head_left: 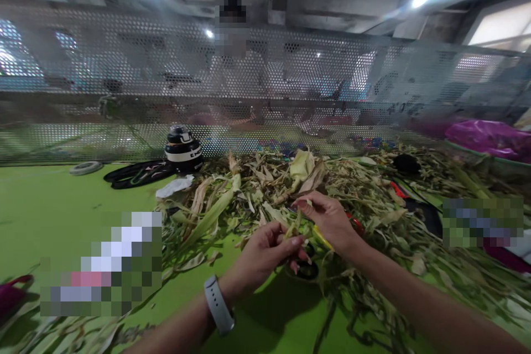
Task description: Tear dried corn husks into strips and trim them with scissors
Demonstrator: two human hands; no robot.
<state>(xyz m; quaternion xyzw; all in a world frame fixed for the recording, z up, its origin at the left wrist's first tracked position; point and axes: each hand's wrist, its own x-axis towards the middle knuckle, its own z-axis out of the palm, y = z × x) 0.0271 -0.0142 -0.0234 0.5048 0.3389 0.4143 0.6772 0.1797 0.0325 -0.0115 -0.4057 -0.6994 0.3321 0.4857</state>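
Note:
Both my hands meet low in the middle of the head view, over a heap of dry and green corn husks (265, 188) spread on a green table (50, 210). My left hand (265, 251), with a grey watch band on its wrist, pinches a thin green husk strip (286, 227). My right hand (327, 218) is closed on the same husk material, with a bit of yellow showing beneath its palm. A small dark round thing (307, 270) lies just under the hands.
A black and white bottle (182, 149) stands at the back left beside black straps (136, 172) and a white scrap (174, 186). A perforated metal screen (124, 77) walls off the far edge; a person stands behind it. A purple bag (489, 135) sits at the right.

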